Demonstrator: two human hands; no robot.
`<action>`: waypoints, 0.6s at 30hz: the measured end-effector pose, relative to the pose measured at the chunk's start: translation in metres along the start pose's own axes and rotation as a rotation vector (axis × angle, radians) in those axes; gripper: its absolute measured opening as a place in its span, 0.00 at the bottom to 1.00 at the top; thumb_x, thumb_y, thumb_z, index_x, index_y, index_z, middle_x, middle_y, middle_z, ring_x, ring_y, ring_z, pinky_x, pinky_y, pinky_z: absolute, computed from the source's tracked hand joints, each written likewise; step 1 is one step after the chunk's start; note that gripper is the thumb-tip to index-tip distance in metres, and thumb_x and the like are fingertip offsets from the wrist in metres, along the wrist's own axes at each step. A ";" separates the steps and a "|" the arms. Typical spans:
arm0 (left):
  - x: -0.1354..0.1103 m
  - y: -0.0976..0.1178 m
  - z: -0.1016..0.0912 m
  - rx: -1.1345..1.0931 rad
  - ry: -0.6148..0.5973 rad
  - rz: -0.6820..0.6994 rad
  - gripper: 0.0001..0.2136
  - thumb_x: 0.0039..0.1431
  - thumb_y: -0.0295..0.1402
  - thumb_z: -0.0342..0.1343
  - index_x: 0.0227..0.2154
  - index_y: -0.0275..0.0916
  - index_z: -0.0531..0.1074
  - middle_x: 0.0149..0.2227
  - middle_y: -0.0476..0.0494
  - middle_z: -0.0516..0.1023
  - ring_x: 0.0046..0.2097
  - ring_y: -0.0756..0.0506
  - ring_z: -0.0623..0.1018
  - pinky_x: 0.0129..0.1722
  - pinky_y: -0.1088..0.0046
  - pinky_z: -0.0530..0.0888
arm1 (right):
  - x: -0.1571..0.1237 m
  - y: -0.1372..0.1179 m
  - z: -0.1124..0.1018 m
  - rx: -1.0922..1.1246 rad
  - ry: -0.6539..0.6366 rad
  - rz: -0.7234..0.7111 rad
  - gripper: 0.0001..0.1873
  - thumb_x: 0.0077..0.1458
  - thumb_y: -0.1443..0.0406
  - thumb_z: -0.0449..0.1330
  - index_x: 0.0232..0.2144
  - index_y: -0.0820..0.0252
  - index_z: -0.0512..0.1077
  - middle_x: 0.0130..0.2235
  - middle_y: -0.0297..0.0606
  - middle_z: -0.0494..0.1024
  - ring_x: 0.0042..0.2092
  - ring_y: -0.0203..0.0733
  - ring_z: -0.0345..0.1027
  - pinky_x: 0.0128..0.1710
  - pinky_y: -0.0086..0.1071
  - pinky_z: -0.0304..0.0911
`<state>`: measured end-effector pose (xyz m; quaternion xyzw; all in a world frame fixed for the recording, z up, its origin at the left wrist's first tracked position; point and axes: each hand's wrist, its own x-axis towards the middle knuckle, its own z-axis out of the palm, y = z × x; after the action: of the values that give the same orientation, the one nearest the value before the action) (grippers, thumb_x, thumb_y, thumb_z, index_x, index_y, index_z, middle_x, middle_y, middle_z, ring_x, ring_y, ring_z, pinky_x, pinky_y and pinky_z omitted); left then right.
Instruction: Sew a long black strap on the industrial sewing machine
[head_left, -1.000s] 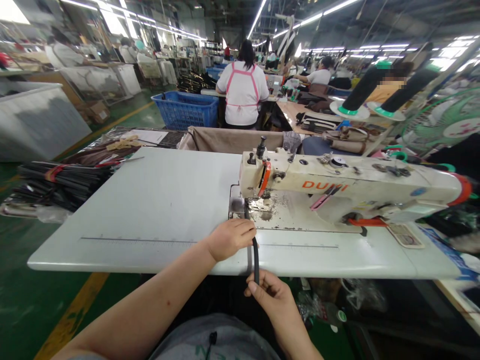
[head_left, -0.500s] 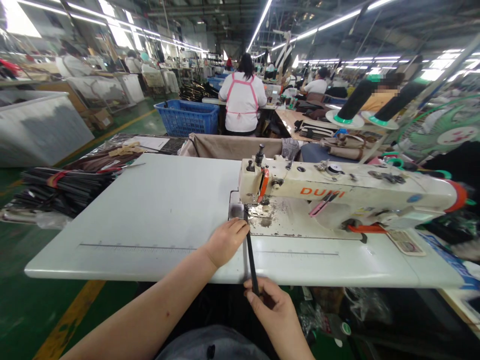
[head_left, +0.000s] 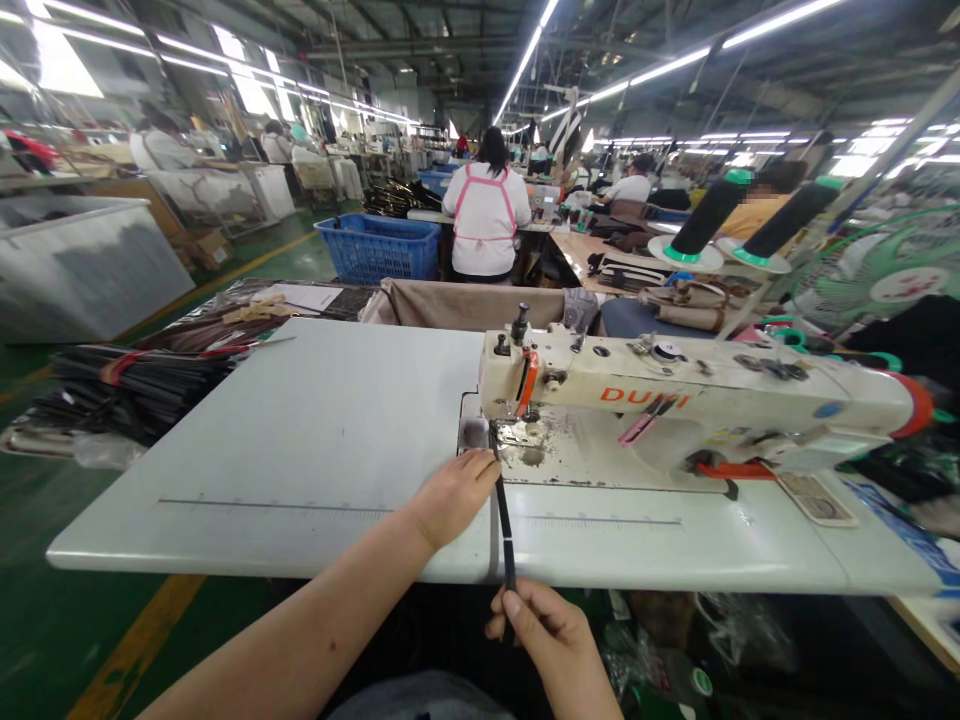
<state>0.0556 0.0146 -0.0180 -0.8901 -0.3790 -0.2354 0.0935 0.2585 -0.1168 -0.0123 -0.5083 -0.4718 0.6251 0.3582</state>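
A narrow black strip (head_left: pixel 504 515) runs from under the needle area of a sewing machine (head_left: pixel 600 375) down past the table's front edge. It has a small white mark between my hands. My left hand (head_left: pixel 459 495) lies on the table just in front of the presser foot, its fingers together and pressed on the strip. Below the front edge, my right hand (head_left: pixel 555 635) pinches the strip between thumb and fingers, and a short piece hangs below the grip. The strip's far end is hidden at the machine.
The white sewing table (head_left: pixel 300 430) carries a printed ruler line. Bundled black strips (head_left: pixel 142 385) lie to the left. Behind stand a fabric-lined bin (head_left: pixel 465 305) and a blue basket (head_left: pixel 379 245). Thread cones (head_left: pixel 709 220) and a fan (head_left: pixel 900 270) stand right. A person sits ahead.
A white mark on the strip now shows between my hands. The whole view has shifted slightly, so the table sits lower. Both hands keep their hold on the strip.
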 end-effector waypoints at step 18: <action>0.002 0.002 0.000 0.040 -0.014 0.003 0.07 0.71 0.24 0.51 0.45 0.33 0.73 0.48 0.38 0.78 0.55 0.40 0.78 0.63 0.59 0.75 | -0.001 -0.014 0.001 0.035 -0.036 -0.012 0.27 0.58 0.41 0.64 0.26 0.58 0.81 0.24 0.37 0.81 0.28 0.40 0.66 0.32 0.33 0.57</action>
<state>0.0577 0.0143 -0.0170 -0.8902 -0.3830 -0.2216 0.1088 0.2572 -0.1137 0.0011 -0.4878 -0.4700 0.6402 0.3623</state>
